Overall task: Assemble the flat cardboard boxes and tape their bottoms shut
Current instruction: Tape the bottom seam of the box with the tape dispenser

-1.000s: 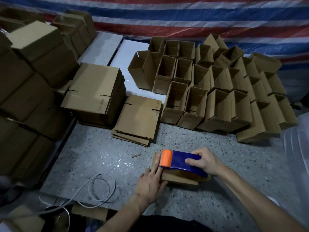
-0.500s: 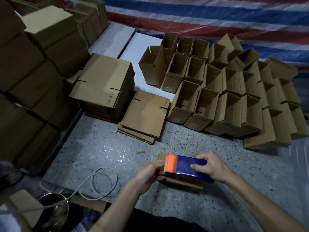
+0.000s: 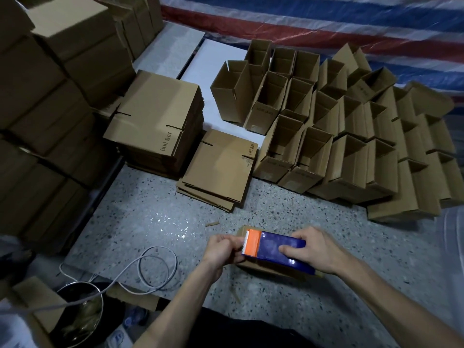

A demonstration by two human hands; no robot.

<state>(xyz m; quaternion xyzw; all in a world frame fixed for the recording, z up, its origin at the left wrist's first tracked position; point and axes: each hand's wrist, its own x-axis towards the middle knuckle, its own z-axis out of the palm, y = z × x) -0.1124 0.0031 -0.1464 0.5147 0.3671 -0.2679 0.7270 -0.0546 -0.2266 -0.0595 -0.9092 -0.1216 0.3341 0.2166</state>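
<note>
Left hand: the left hand has its fingers curled and bunched, the tips against the orange front end of the dispenser; I cannot tell whether they pinch anything there.
Right hand: the right hand is clamped on the blue body of the dispenser, fingers laid over the top and thumb on the near side.
Tool: the blue, box-shaped tape dispenser with an orange toothed front end lies lengthwise on top of the box, between the two hands.
Box in work: the small brown cardboard box sits on the floor under the dispenser; only its far left corner and near edge show.
Floor: grey speckled stone floor, with a small cardboard scrap just beyond the left hand.
Flat stock: a tall stack of flat brown cardboard blanks stands at the far left, and a low stack of the same blanks is just beside it on the right.
Finished boxes: rows of open-topped brown cardboard boxes stand packed together on the far right.
Left wall: closed brown cartons are piled high along the left edge.
Near left: a looped white cable lies on the floor, next to a round metal bowl.
Backdrop: a red, white and blue striped tarpaulin runs behind the boxes.
</note>
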